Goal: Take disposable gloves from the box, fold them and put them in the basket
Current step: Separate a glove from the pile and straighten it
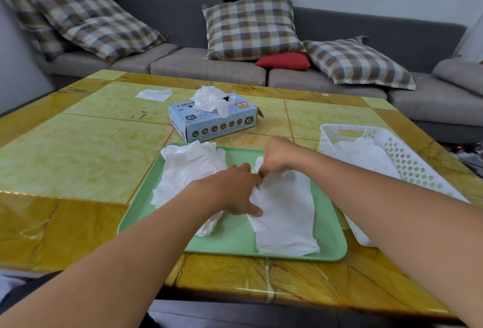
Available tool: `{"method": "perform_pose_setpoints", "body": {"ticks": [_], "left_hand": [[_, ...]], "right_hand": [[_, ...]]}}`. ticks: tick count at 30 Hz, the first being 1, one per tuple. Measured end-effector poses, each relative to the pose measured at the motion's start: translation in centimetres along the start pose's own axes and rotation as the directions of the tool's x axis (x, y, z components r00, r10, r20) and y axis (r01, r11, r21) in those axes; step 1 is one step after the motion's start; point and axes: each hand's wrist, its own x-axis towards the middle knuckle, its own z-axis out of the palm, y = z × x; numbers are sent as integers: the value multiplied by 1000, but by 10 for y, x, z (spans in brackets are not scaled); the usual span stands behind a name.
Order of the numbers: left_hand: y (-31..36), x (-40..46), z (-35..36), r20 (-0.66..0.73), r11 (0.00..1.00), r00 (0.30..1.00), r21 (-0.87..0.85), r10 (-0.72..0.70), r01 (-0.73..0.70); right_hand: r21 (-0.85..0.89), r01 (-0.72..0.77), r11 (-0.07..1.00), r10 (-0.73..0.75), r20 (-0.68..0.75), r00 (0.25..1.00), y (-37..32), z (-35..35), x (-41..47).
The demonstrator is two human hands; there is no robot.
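Now, from the head view, a white glove point(285, 212) is spread flat on the green tray point(235, 238) for folding: its side is pinned by the left hand point(235, 191), its finger end pinched by the right hand point(278, 156). Beside waits the basket point(407, 163); behind, the box point(213, 121).

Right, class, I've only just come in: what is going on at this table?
A person is folding a white glove laid flat on a green tray. The left hand presses it down while the right hand pinches its far end. A crumpled pile of gloves waits on the tray. More poke from the glove box, and the white basket already holds some.
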Motion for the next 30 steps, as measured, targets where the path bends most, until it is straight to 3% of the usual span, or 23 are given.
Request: {"method": "perform_pose_setpoints", "body": {"ticks": [2,7,12,15,17,19,21,23,26,30], "left_hand": [[1,0,1,12,1000,1000,0,-6,6],[2,-1,0,26,1000,1000,3,-10,9],[2,-3,-1,21,1000,1000,22,-9,8],[1,-5,-2,3,1000,1000,15,-15,15],[1,-6,-3,-38,1000,999,-2,2,-2],[1,-7,-6,-111,998,993,-42,36,-41],[1,-8,-8,-164,994,984,-64,73,-85],[5,-6,-8,-221,996,973,-42,70,-81],[16,1,-3,-340,997,940,-67,4,-29],[19,11,8,-209,999,978,-36,12,-20]], "right_hand": [[61,4,998,-3,-24,1000,1,2,0],[287,29,958,66,-318,946,1,2,0],[384,-30,923,129,-233,964,-4,10,1],[501,90,861,33,-231,972,-2,7,-7],[430,216,877,-55,-356,933,8,-5,-20],[397,340,853,-195,-361,912,24,-17,-42],[308,407,860,-366,-182,912,43,-25,-72],[99,449,888,-454,40,890,59,-21,-98],[-59,456,888,-448,114,887,73,2,-112],[-137,386,912,-383,49,922,70,14,-103]]}}
